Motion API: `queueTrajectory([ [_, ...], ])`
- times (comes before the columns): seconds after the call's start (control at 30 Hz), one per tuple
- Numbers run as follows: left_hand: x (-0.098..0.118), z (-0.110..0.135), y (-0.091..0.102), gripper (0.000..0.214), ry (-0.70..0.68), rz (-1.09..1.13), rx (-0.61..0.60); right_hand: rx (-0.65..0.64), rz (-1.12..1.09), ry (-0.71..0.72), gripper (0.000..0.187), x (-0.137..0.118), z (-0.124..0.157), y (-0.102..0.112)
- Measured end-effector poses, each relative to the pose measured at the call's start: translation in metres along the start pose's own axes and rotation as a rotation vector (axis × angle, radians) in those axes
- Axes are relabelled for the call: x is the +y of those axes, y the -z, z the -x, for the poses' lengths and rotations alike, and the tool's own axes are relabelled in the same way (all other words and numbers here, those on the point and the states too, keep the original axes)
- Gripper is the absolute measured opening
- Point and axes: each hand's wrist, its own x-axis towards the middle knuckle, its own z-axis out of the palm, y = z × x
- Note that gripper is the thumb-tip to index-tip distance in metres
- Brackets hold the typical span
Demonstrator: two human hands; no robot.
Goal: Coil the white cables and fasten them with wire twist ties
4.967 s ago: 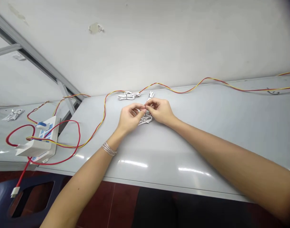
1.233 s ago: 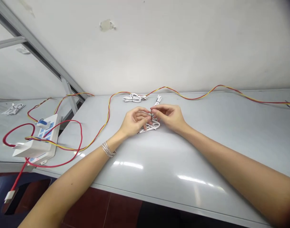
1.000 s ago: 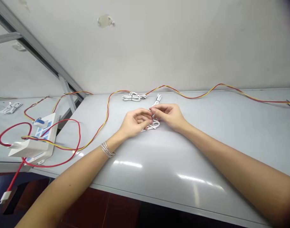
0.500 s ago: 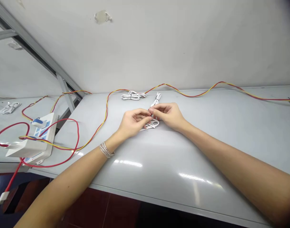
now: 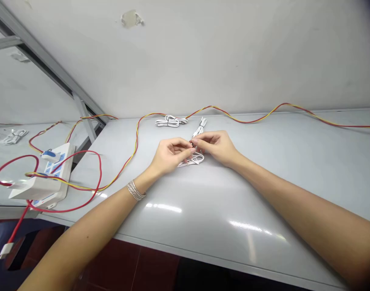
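My left hand (image 5: pixel 169 155) and my right hand (image 5: pixel 216 146) meet at their fingertips on a coiled white cable (image 5: pixel 192 160), pinching it near a thin black tie (image 5: pixel 193 142). The cable's loops lie on the table under my fingers, and a straight doubled length (image 5: pixel 199 127) runs away from them toward the wall. My fingers hide the tie's ends. Beyond my hands lies another white cable bundle (image 5: pixel 171 121), bound with a black tie and untouched. Several silver bangles (image 5: pixel 135 190) circle my left wrist.
A twisted red-and-yellow wire (image 5: pixel 233 119) snakes along the table's back edge and toward a white power strip (image 5: pixel 56 161) at left. A red cable (image 5: pixel 17 226) with a white plug hangs over the table edge. Another white bundle (image 5: pixel 12 136) lies on a further table.
My view has swung, so the table's back edge now looks more level. Both hands stay pinched at the white cable, with my fingers shifting slightly around the black tie.
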Motion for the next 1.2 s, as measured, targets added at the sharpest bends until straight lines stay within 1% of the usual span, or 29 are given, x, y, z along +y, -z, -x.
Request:
queueTrajectory([
  [0.1, 0.0013, -0.0007, 0.0013, 0.026, 0.019, 0.019, -0.008, -0.005, -0.001, 0.005, 0.032, -0.0009, 0.0002, 0.0002],
  [0.27, 0.0023, -0.0013, 0.0031, 0.026, 0.057, 0.066, 0.022, 0.009, -0.006, 0.036, 0.025, 0.0006, 0.0000, 0.0011],
  [0.4, 0.0025, -0.0019, 0.0034, 0.028, 0.079, 0.086, 0.053, 0.008, 0.060, 0.050, 0.022, 0.0047, 0.0003, 0.0005],
  [0.5, 0.0021, -0.0022, 0.0027, 0.030, 0.079, 0.082, 0.070, 0.026, 0.079, 0.049, 0.021, 0.0067, 0.0009, -0.0004],
  [0.7, 0.0013, -0.0020, 0.0004, 0.032, 0.073, 0.088, 0.089, 0.001, 0.140, 0.056, 0.020, 0.0059, 0.0010, -0.0007],
  [0.83, 0.0019, -0.0016, -0.0001, 0.031, 0.083, 0.086, 0.087, 0.015, 0.124, 0.071, 0.024, 0.0043, 0.0004, -0.0001],
  [0.93, 0.0030, -0.0012, -0.0008, 0.031, 0.064, 0.048, 0.113, 0.004, 0.077, 0.066, 0.028, 0.0047, -0.0002, 0.0012],
  [1.1, 0.0036, -0.0008, -0.0037, 0.024, -0.013, -0.072, 0.229, 0.008, 0.022, 0.031, 0.030, 0.0061, -0.0005, 0.0024],
  [1.2, 0.0019, -0.0010, -0.0038, 0.020, -0.044, -0.133, 0.252, 0.016, 0.019, 0.022, 0.031, 0.0055, -0.0003, 0.0021],
])
